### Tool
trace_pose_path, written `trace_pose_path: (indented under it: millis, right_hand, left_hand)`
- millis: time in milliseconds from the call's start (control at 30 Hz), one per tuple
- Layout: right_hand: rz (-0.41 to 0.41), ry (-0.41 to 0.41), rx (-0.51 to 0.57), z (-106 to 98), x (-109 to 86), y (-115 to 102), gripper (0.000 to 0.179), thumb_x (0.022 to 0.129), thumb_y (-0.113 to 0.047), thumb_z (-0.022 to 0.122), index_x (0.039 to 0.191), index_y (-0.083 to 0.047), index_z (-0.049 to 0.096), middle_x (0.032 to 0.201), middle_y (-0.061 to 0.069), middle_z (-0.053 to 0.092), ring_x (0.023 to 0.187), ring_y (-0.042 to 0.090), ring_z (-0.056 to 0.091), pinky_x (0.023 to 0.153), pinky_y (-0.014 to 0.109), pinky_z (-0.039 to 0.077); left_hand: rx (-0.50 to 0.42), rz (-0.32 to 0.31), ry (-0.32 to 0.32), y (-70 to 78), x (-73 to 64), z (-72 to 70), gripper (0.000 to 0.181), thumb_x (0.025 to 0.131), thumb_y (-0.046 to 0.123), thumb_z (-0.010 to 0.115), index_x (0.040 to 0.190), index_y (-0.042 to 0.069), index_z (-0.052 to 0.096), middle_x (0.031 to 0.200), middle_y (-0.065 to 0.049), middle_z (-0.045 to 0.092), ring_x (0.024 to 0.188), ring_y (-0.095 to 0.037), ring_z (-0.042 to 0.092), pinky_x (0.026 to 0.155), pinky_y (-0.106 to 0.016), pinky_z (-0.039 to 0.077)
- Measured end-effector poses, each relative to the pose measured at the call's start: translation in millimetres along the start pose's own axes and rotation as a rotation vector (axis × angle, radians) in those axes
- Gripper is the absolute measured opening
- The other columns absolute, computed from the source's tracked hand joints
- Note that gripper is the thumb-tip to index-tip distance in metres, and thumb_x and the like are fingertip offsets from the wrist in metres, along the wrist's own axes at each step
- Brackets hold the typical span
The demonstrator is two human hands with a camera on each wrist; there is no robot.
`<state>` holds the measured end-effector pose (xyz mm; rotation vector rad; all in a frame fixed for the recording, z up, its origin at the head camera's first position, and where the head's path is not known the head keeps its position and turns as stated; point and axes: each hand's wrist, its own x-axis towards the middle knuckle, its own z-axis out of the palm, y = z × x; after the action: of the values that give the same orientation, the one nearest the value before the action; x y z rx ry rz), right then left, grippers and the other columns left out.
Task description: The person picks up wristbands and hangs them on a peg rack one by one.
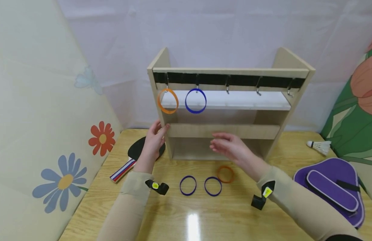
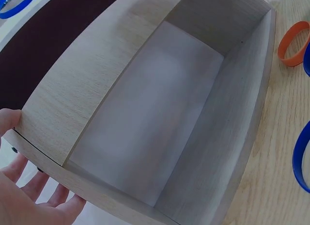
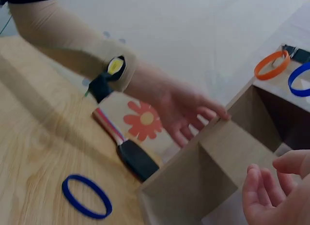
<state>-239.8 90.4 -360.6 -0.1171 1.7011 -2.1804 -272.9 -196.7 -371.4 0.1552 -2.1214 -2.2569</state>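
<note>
My left hand (image 1: pixel 155 139) holds the left side of a wooden shelf unit (image 1: pixel 222 131). In the left wrist view its thumb (image 2: pixel 8 120) lies on the front board and the fingers lie along the outer side. My right hand (image 1: pixel 229 147), fingers loosely bent and holding nothing, hovers before the unit's lower board. An orange ring band (image 1: pixel 168 111) hangs from the leftmost hook, and a blue one (image 1: pixel 195 112) from the hook beside it. Two blue bands (image 1: pixel 187 194) and an orange band (image 1: pixel 225 182) lie on the table in front, the orange one close against a blue one.
Three bare hooks (image 1: pixel 258 91) line the black strip's right part. A table tennis paddle (image 1: pixel 123 170) lies at the left, its black blade partly behind my left hand. To the right are a shuttlecock (image 1: pixel 319 146) and a purple paddle case (image 1: pixel 330 170). White cloth hangs behind.
</note>
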Motion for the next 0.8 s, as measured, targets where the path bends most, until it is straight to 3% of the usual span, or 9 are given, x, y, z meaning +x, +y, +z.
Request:
trace_pose_path:
  millis: [267, 467, 633, 800]
  right_hand:
    - [-0.004, 0.007, -0.139, -32.0, -6.9, 26.0, 0.046, 0.098, 0.002, 0.053, 0.140, 0.016, 0.038, 0.089, -0.002, 0.069, 0.082, 0.008, 0.069, 0.081, 0.022, 0.057]
    - [0.036, 0.005, -0.232, -47.6, -11.2, 39.2, 0.047, 0.097, -0.001, 0.054, 0.139, 0.016, 0.039, 0.088, -0.003, 0.069, 0.081, 0.010, 0.069, 0.078, 0.023, 0.057]
    - [0.091, 0.017, -0.342, -57.6, -10.4, 47.7, 0.046, 0.096, -0.002, 0.057, 0.138, 0.012, 0.044, 0.095, 0.010, 0.070, 0.078, 0.013, 0.067, 0.072, 0.023, 0.058]
    - [0.082, -0.004, -0.477, -66.4, -8.4, 54.7, 0.044, 0.093, 0.000, 0.059, 0.134, 0.013, 0.049, 0.101, 0.025, 0.067, 0.074, 0.016, 0.067, 0.071, 0.029, 0.059]
  left_hand:
    - [0.004, 0.000, 0.006, 0.0, -0.2, 1.1, 0.060, 0.098, 0.029, 0.060, 0.153, 0.018, 0.036, 0.159, -0.009, 0.033, 0.143, -0.028, 0.035, 0.119, -0.053, 0.025]
    - [0.003, -0.003, 0.006, 0.9, 0.0, 1.0, 0.060, 0.099, 0.030, 0.059, 0.153, 0.018, 0.036, 0.159, -0.009, 0.034, 0.143, -0.027, 0.034, 0.120, -0.054, 0.023]
    - [0.004, -0.008, 0.009, 1.3, -0.6, 1.1, 0.059, 0.099, 0.030, 0.059, 0.152, 0.018, 0.037, 0.159, -0.008, 0.034, 0.144, -0.027, 0.033, 0.120, -0.054, 0.023]
    - [0.007, -0.006, 0.007, 0.8, -0.7, 1.3, 0.057, 0.099, 0.029, 0.059, 0.151, 0.017, 0.038, 0.158, -0.009, 0.034, 0.144, -0.027, 0.033, 0.120, -0.054, 0.023]
